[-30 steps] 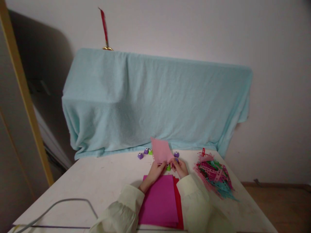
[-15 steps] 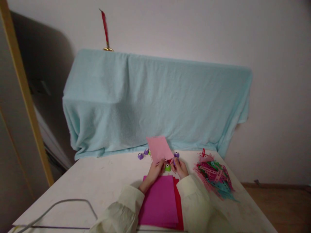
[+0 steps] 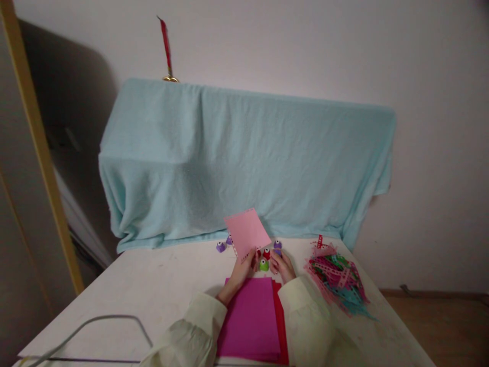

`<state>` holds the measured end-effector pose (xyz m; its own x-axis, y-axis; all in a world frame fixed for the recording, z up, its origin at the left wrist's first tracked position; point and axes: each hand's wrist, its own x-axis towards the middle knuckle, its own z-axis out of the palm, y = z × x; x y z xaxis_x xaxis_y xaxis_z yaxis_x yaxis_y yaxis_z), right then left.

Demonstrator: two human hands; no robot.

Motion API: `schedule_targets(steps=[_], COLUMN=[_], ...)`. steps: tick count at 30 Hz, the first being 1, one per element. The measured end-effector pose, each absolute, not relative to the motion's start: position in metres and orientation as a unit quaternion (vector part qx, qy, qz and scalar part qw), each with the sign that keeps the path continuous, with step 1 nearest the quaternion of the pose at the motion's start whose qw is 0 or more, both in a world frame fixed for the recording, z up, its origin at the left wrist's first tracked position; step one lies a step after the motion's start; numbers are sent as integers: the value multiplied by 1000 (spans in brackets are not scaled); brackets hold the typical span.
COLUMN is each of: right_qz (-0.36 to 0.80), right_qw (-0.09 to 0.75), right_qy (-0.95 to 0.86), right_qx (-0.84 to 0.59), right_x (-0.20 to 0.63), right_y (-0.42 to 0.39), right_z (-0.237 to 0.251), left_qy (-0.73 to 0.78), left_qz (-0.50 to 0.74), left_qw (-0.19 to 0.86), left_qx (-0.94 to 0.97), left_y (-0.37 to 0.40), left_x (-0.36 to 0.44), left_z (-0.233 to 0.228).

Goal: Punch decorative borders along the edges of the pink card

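Note:
My left hand pinches the lower edge of a pink paper sheet, tilted up off the table, with small punched holes along its left and lower edges. My right hand is closed on a small purple craft punch, just right of the sheet and apart from it. Between the hands, a red punch and a green punch sit on the table, each with an eye-like white spot. Another purple punch stands left of the sheet, and one more is partly behind the paper.
Magenta paper lies over red sheets under my forearms. A heap of punched paper strips covers the table's right side. A grey cable curves at front left. A light blue cloth hangs along the back.
The pink sheet has turned and shifted up and left, away from my right hand. The purple punch has come off its lower right corner, and the red punch shows more.

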<state>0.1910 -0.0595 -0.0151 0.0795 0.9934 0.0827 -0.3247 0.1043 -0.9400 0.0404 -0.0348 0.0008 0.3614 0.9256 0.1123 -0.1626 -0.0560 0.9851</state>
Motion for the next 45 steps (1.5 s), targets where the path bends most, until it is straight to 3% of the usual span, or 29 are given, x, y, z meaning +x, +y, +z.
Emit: schedule_targets(steps=[9, 14, 20, 31, 45], right_qz=[553, 522, 527, 518, 529], right_qw=[605, 551, 483, 475, 478], right_qy=[-421, -498, -540, -555, -529], right_qx=[-388, -420, -444, -444, -461], right_x=[190, 186, 185, 186, 185], right_y=[-60, -69, -75, -73, -70], right_z=[-14, -1, 9, 6, -2], left_qy=[390, 384, 366, 364, 339], left_qz=[480, 509, 455, 419, 482], left_qw=[548, 509, 536, 560, 513], left_qx=[562, 578, 609, 616, 624], left_y=[-37, -40, -44, -47, -51], left_x=[42, 40, 39, 37, 38], left_z=[-4, -3, 3, 4, 14])
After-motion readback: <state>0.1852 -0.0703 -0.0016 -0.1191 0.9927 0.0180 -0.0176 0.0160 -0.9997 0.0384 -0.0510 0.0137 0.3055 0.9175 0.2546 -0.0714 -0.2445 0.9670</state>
